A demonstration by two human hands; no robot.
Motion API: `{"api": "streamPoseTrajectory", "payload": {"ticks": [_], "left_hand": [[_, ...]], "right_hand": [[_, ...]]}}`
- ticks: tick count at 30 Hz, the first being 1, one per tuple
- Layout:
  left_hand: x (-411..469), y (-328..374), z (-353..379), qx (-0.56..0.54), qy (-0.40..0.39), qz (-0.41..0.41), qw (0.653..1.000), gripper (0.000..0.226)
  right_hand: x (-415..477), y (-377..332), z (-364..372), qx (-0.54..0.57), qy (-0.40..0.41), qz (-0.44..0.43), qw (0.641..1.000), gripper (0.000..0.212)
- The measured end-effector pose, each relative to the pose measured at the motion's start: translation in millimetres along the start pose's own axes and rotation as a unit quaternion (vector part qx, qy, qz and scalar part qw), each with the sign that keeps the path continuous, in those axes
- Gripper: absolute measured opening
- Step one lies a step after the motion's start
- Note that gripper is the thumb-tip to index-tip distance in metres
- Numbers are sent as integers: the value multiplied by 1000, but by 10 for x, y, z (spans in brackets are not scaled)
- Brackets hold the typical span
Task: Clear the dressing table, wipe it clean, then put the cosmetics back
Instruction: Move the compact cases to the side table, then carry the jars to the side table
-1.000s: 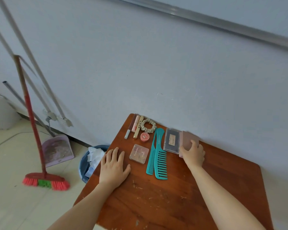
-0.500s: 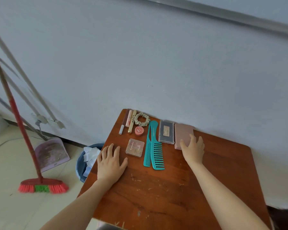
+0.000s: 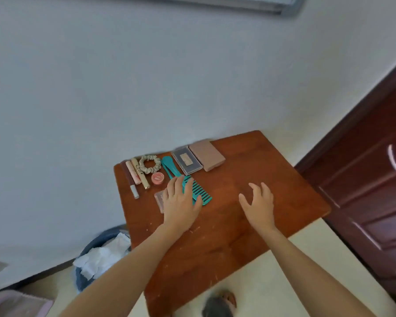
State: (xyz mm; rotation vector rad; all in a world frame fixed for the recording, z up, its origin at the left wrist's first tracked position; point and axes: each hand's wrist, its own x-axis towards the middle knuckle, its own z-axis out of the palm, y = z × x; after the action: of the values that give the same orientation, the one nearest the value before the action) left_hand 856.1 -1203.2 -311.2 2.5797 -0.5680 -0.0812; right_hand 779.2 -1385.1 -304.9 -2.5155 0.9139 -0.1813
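The wooden dressing table [image 3: 249,225] stands against a pale wall. Along its far side lie a row of slim tubes [image 3: 136,173], a beige scrunchie [image 3: 149,164], a small round pink pot [image 3: 157,178], two teal combs [image 3: 173,170], a dark flat case [image 3: 187,160] and a pink box [image 3: 207,156]. My left hand [image 3: 181,202] lies flat with straight fingers over the combs' teeth and a pink compact [image 3: 159,199]. Fingers spread and holding nothing, my right hand [image 3: 258,203] hovers over bare wood right of the combs.
A blue bin [image 3: 94,250] with white tissues sits on the floor left of the table. A dark red door [image 3: 370,191] stands at the right. A pink dustpan [image 3: 14,303] shows at the bottom left corner. A foot [image 3: 220,303] is below the table's near edge.
My right hand has left the pink box and drawn back over the bare wood. My left hand has moved right onto the combs and compact. The view has swung right, so the broom is gone.
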Motion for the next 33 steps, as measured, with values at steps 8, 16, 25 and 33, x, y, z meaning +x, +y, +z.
{"api": "streamPoseTrajectory", "payload": {"ticks": [8, 16, 25, 33], "left_hand": [[-541, 1066, 295, -17, -138, 257, 956, 50], [-2031, 2074, 596, -6, -210, 472, 856, 57], [-4142, 2695, 470, -100, -226, 562, 790, 52], [-5195, 3169, 291, -178, -206, 642, 717, 64]], "right_hand": [[-1340, 969, -653, -35, 123, 151, 980, 50], [-3520, 1736, -1089, -50, 253, 300, 918, 55], [-6011, 2137, -1574, -107, 341, 401, 844, 48], [-7004, 2299, -2011, -165, 402, 420, 797, 49]]}}
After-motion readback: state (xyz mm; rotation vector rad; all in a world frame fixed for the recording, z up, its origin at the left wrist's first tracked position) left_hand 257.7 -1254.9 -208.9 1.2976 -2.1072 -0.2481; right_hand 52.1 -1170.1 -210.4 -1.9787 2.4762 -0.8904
